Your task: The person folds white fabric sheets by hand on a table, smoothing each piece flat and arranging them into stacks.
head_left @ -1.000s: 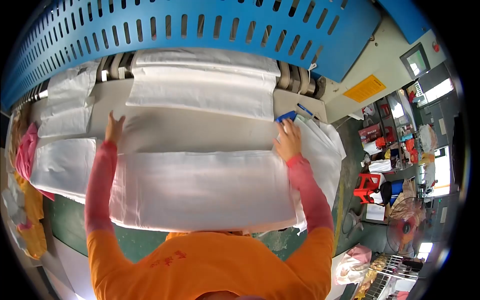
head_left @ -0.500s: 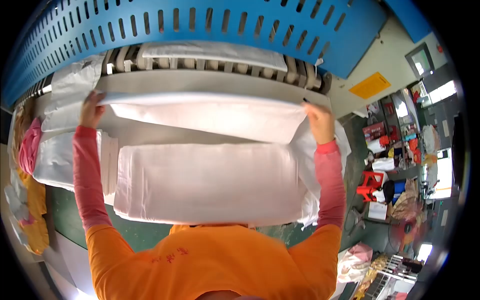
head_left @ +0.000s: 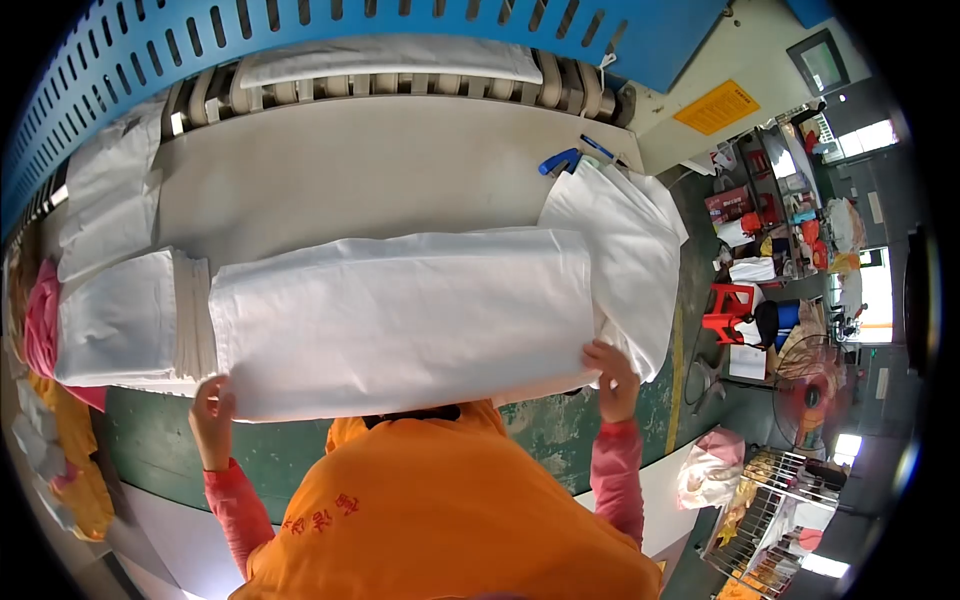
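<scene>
A long folded white cloth [head_left: 405,320] lies on the light table in front of my body. At its near left corner is my left hand [head_left: 212,408], fingers curled round the edge. My right hand [head_left: 612,375] grips the near right corner, the fingertips on top of the fabric. Left of it sits a stack of folded white cloths [head_left: 125,318]. A loose, crumpled white cloth [head_left: 630,265] hangs over the table's right end, beside a blue stapler [head_left: 559,161] and a blue pen [head_left: 600,149].
Beyond the table [head_left: 350,180] stands a machine with rollers and a slotted blue guard [head_left: 390,18]; another white cloth [head_left: 390,62] lies on the rollers. Pink cloth [head_left: 42,320] is at the far left. Red stools [head_left: 728,310] and a fan [head_left: 812,395] stand at the right.
Both hands have moved down toward my body, bringing the raised cloth down flat over the folded pile. The stapler and the pen have come into view.
</scene>
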Available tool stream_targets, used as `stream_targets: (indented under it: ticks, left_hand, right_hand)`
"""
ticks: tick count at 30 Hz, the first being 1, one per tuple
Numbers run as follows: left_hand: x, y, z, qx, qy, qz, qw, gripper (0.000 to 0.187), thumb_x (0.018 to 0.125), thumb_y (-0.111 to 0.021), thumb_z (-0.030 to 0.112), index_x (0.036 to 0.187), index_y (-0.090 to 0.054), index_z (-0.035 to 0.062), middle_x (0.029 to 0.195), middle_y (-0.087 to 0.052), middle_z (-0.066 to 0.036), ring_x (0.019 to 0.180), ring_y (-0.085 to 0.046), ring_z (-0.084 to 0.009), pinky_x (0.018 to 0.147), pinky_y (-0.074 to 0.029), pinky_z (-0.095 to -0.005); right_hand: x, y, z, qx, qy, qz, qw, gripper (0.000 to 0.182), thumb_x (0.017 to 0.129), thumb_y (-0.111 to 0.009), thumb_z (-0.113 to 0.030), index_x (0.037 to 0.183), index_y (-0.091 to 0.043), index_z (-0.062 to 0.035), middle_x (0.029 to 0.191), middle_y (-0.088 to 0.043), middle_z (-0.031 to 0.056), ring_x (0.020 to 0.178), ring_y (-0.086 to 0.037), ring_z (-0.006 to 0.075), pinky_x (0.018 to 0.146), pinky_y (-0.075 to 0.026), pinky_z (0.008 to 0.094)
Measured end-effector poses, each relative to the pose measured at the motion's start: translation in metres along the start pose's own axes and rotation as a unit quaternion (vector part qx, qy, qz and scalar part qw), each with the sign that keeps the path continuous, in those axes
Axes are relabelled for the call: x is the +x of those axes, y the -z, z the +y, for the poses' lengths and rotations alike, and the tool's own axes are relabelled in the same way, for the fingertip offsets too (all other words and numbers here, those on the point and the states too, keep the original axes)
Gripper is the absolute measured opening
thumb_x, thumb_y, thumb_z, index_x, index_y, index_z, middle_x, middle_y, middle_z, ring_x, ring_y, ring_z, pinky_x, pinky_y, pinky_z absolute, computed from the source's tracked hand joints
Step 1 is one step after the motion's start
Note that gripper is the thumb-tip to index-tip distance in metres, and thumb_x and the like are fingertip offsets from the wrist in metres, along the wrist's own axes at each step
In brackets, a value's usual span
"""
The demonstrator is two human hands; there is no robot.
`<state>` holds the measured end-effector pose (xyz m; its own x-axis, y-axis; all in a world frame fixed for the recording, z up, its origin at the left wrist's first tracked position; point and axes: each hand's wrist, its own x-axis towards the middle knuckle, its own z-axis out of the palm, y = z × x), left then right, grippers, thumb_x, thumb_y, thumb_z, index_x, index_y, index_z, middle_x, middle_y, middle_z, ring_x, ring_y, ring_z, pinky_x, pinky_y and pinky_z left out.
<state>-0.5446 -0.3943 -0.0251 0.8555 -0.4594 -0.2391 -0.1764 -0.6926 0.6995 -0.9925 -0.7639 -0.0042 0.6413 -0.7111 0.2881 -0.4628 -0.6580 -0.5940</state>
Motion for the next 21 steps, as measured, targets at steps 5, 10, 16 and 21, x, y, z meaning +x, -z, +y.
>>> stream_targets:
  ticks: [5,10,16,21]
  left_hand:
    - [0.028,-0.018,0.108,0.232,-0.256,0.125,0.93,0.055,0.068,-0.067,0.008,0.119,-0.048,0.0095,0.125,-0.043,-0.014,0.112,-0.042,-0.0317,0.091,-0.036,-0.0393]
    - [0.065,-0.081,0.123,0.266,-0.308,-0.097,0.908,0.059,0.077,-0.062,0.027,0.129,-0.038,0.0121,0.135,-0.033,-0.014,0.129,-0.023,-0.0305,0.102,-0.019,-0.0494]
    - [0.172,-0.083,0.153,0.143,-0.242,-0.127,0.951,0.055,0.084,-0.053,0.037,0.127,-0.038,0.0074,0.128,-0.043,-0.013,0.124,-0.034,-0.0227,0.097,-0.028,-0.0469]
    - [0.261,-0.142,0.215,-0.355,0.037,-0.294,0.887,0.071,0.077,-0.061,0.044,0.129,-0.034,0.0053,0.128,-0.041,-0.012,0.116,-0.04,-0.0285,0.092,-0.037,-0.0416]
  right_hand:
    - [0.125,-0.002,0.017,0.026,0.046,0.082,0.995,0.017,0.071,-0.05,0.003,0.08,-0.063,-0.0021,0.082,-0.063,0.0117,0.084,-0.058,0.0286,0.077,-0.044,0.0359]
    - [0.306,-0.102,0.067,-0.201,0.196,0.009,0.96,0.029,0.068,-0.062,-0.017,0.097,-0.065,-0.0163,0.13,-0.037,0.018,0.12,-0.033,0.0337,0.096,-0.03,0.0432]
    - [0.45,-0.159,0.104,-0.422,0.123,-0.043,0.897,0.027,0.076,-0.055,-0.012,0.1,-0.063,-0.0186,0.126,-0.044,0.0036,0.121,-0.035,0.0235,0.098,-0.027,0.0502]
    - [0.41,-0.134,0.07,-0.193,0.356,0.025,0.914,0.016,0.07,-0.057,-0.007,0.078,-0.068,-0.0144,0.079,-0.064,-0.0014,0.077,-0.058,0.0189,0.07,-0.043,0.0314]
